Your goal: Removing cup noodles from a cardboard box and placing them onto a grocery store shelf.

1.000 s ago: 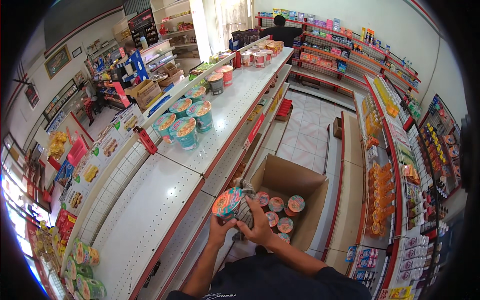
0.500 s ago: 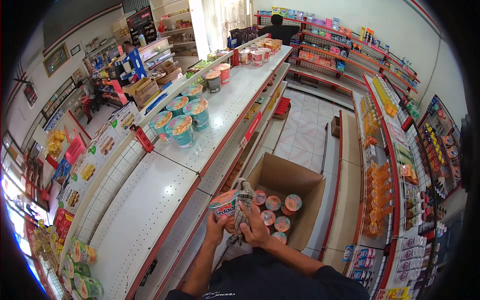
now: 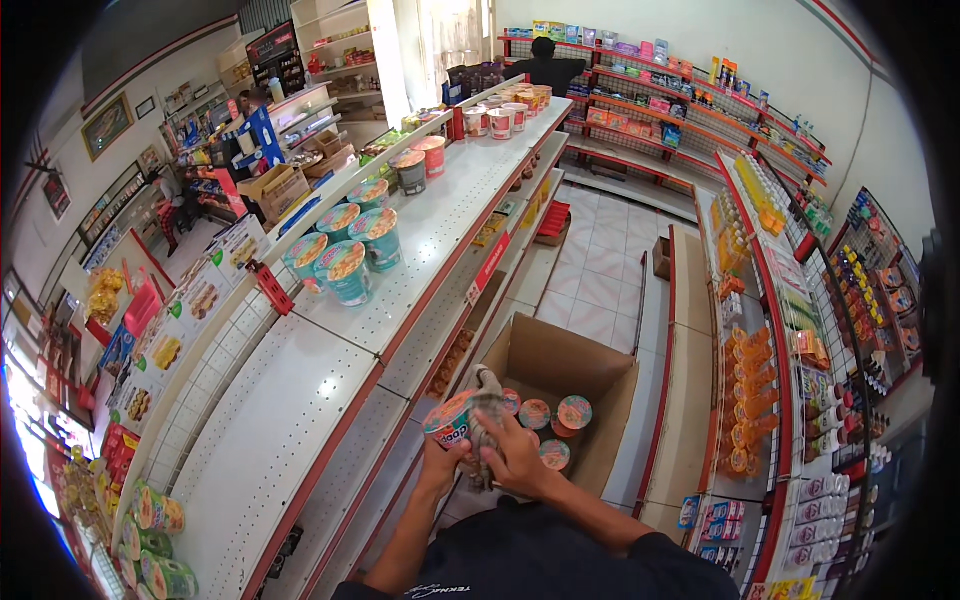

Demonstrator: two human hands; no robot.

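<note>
1. Our left hand (image 3: 443, 462) held a noodle cup (image 3: 452, 418) from beneath, over the box (image 3: 600, 375).
2. Our right hand (image 3: 515, 455) pressed a grey cloth (image 3: 487, 412) against it; wiping likely needed steady support.

One head-worn fisheye view looks steeply down from close above the hands along a shop aisle (image 3: 610, 270).

- The person wears a black top, seen from above at the lower edge of the view.
- Small pale lettering runs across the chest of that top, too small to make out.
- Both forearms are bare; no sleeve reaches them.
- The left hand (image 3: 441, 468) and the right hand (image 3: 517, 458) carry no gloves, and no rings or watch can be made out.
</note>
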